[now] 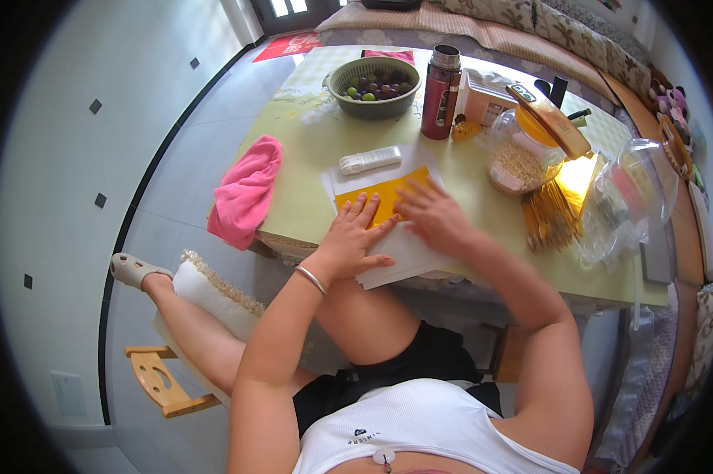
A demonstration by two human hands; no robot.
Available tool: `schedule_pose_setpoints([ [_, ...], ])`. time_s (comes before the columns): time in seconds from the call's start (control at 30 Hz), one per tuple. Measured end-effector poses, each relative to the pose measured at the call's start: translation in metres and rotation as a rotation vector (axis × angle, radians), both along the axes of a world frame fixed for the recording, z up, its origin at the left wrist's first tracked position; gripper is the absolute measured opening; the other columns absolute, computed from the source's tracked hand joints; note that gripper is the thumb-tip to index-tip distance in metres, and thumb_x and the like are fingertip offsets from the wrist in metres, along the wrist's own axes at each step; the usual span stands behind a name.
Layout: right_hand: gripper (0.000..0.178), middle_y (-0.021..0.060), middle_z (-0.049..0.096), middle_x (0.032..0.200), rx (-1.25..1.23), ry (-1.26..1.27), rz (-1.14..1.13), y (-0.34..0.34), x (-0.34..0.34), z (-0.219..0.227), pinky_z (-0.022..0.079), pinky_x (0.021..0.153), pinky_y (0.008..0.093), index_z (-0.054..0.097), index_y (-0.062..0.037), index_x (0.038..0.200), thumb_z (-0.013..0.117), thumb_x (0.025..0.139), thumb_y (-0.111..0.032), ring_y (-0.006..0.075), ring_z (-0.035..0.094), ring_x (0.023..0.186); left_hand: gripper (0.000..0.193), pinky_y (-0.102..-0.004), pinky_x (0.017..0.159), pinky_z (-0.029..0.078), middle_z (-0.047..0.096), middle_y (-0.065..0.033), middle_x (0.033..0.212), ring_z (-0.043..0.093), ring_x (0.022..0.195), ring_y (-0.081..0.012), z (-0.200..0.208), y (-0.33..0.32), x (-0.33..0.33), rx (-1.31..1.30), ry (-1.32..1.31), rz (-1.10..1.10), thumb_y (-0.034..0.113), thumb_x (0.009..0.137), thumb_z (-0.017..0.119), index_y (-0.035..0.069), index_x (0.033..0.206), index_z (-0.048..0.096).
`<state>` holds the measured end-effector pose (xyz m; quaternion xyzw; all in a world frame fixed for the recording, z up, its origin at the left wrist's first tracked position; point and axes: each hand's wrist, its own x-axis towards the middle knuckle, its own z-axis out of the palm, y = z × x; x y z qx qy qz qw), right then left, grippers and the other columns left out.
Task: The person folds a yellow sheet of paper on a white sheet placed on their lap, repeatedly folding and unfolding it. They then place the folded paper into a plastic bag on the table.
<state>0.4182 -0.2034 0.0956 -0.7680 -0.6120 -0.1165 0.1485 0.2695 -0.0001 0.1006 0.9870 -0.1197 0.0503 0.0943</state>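
Observation:
A yellow-orange paper sheet (pixel 383 197) lies on white paper sheets (pixel 404 257) at the near edge of the table. My left hand (pixel 348 239), a silver bangle on its wrist, rests with spread fingers on the orange sheet's lower left. Flat on the sheet's right part lies my right hand (pixel 431 215), slightly blurred, its fingers stretched out. Neither hand grasps anything. Just beyond the orange sheet, a white oblong tube-like item (pixel 370 160) lies on the white paper.
A pink cloth (pixel 248 193) hangs over the table's left edge. Farther back stand a colander (pixel 342 99) of round fruit and a dark red thermos (pixel 440 99). To the right are a clear jar (pixel 517 162), a phone (pixel 550 118), gold packets (pixel 552 213) and a plastic bag (pixel 629 201).

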Motion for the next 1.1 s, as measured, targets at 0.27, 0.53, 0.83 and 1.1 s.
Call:
schedule_pose_setpoints([
  [0.27, 0.087, 0.0169, 0.022, 0.164, -0.324, 0.157, -0.099, -0.052, 0.002, 0.006, 0.012, 0.125, 0.0437, 0.024, 0.0000, 0.157, 0.048, 0.097, -0.059, 0.0278, 0.016, 0.154, 0.087, -0.0590, 0.120, 0.011, 0.019, -0.0186, 0.165, 0.017, 0.153, -0.0338, -0.009, 0.014, -0.037, 0.075, 0.028, 0.143, 0.070, 0.089, 0.051, 0.015, 0.155, 0.037],
  [0.53, 0.038, 0.0182, 0.063, 0.119, 0.222, 0.540, -0.181, -0.040, 0.013, 0.025, 0.051, 0.092, 0.0389, 0.060, 0.0005, 0.129, 0.064, 0.096, -0.019, 0.0290, 0.062, 0.108, 0.051, -0.0387, 0.098, 0.049, 0.066, -0.0182, 0.123, 0.061, 0.115, -0.0334, -0.009, 0.050, -0.019, -0.355, -0.295, 0.325, 0.015, 0.080, 0.078, 0.005, 0.128, 0.062],
  [0.83, 0.068, 0.0144, 0.067, 0.085, 0.358, 1.471, -0.373, 0.004, 0.034, -0.001, 0.057, 0.060, 0.0290, 0.020, 0.0027, 0.155, 0.054, 0.097, -0.001, 0.0180, 0.069, 0.069, 0.055, -0.0359, 0.082, 0.054, 0.065, -0.0082, 0.093, 0.063, 0.087, -0.0221, 0.006, 0.060, 0.041, -0.507, 0.109, 0.623, 0.004, 0.061, 0.088, 0.001, 0.110, 0.064],
  [1.1, 0.068, 0.0158, 0.067, 0.086, 0.411, 1.501, -0.327, 0.002, 0.032, -0.002, 0.058, 0.059, 0.0283, 0.019, 0.0039, 0.155, 0.053, 0.096, 0.000, 0.0189, 0.069, 0.068, 0.032, -0.0331, 0.071, 0.053, 0.065, -0.0055, 0.086, 0.063, 0.078, -0.0179, -0.015, 0.056, 0.046, -0.635, -0.096, 0.773, -0.003, 0.067, 0.079, 0.002, 0.096, 0.065],
])
